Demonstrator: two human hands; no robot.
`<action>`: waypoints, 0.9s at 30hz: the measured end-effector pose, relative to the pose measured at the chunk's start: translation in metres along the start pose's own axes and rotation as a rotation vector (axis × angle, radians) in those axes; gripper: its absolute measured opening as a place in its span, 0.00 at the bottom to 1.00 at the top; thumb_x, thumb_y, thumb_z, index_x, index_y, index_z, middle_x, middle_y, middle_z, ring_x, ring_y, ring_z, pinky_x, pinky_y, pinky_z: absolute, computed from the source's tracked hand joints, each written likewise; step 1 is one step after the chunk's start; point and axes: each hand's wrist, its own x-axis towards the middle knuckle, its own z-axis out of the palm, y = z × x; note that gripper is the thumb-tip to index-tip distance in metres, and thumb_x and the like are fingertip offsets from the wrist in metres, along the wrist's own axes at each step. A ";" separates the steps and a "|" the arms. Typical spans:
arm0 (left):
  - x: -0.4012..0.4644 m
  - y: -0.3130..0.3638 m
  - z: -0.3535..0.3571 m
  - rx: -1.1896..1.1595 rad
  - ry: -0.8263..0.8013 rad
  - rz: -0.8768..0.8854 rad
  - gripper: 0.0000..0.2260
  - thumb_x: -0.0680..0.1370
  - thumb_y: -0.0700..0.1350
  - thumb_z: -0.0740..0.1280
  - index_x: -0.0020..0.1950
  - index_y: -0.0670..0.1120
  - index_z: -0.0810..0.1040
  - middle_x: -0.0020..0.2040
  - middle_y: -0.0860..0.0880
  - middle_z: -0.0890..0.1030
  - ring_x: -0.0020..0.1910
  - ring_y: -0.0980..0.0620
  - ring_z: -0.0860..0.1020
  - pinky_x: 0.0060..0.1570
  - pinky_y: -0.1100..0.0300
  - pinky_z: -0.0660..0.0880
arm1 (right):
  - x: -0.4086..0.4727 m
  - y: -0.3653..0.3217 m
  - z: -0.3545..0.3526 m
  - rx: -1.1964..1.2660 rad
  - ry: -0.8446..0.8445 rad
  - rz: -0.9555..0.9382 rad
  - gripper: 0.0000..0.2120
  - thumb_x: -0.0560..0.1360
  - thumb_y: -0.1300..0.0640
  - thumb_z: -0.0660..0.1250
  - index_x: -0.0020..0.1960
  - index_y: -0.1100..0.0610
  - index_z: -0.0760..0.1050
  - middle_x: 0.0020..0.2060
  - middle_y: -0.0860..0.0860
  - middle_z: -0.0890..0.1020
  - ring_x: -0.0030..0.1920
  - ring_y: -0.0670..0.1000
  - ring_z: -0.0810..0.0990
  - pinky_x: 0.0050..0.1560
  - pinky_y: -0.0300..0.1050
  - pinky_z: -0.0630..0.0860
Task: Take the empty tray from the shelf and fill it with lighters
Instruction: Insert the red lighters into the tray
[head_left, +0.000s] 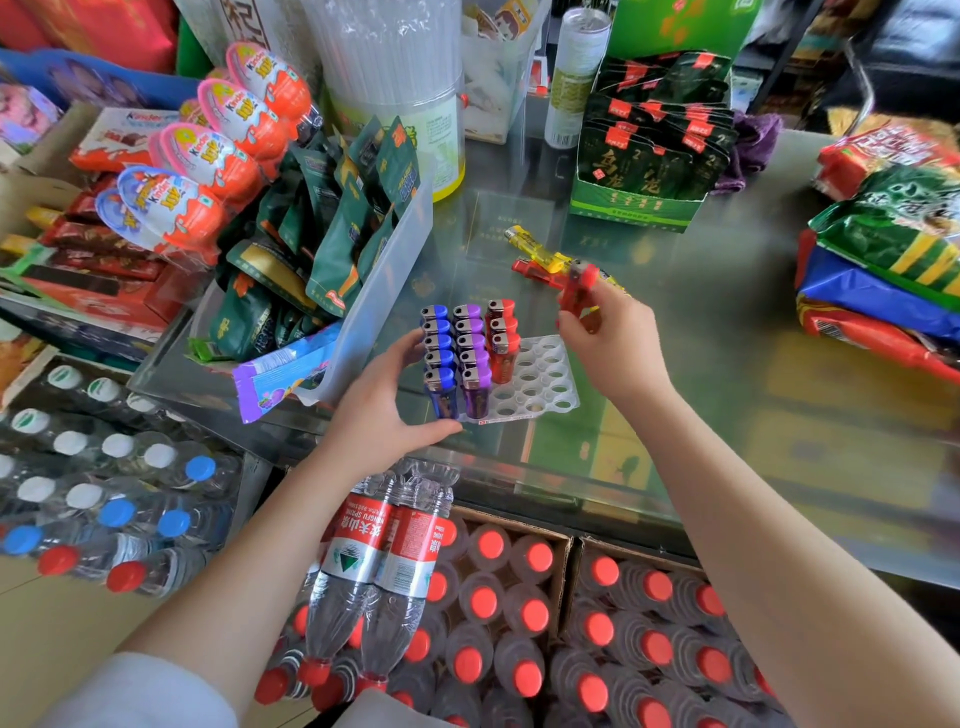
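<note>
snack bin (395, 270) beside tray (550, 384), loose lighters (540, 254) behind

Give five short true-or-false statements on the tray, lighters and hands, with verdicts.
1. The right hand holds a red lighter. True.
2. The tray is full. False: many holes on its right side are empty.
3. The blue lighters fill the tray's leftmost column. True.
4. The left hand holds a lighter. False: it rests open against the tray's left side.
5. A yellow lighter lies on the counter. True.
</note>
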 end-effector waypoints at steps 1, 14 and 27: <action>0.000 -0.001 0.000 -0.003 -0.006 0.000 0.38 0.63 0.47 0.78 0.67 0.57 0.61 0.60 0.62 0.68 0.58 0.72 0.64 0.51 0.82 0.58 | -0.005 -0.004 -0.002 0.168 -0.028 0.020 0.06 0.72 0.64 0.65 0.47 0.58 0.76 0.40 0.54 0.81 0.38 0.51 0.77 0.39 0.39 0.73; 0.003 -0.003 0.005 0.022 0.009 0.008 0.39 0.60 0.56 0.74 0.68 0.55 0.63 0.61 0.61 0.71 0.60 0.63 0.69 0.59 0.59 0.67 | -0.043 0.002 0.017 0.390 -0.188 -0.026 0.15 0.69 0.67 0.70 0.47 0.49 0.73 0.40 0.53 0.83 0.40 0.54 0.82 0.43 0.47 0.79; 0.003 -0.002 0.004 0.036 0.020 0.026 0.39 0.59 0.62 0.70 0.69 0.56 0.62 0.60 0.62 0.70 0.62 0.60 0.70 0.60 0.55 0.69 | -0.048 -0.005 0.018 0.235 -0.144 -0.126 0.09 0.67 0.65 0.72 0.43 0.56 0.75 0.36 0.46 0.78 0.35 0.43 0.75 0.35 0.29 0.70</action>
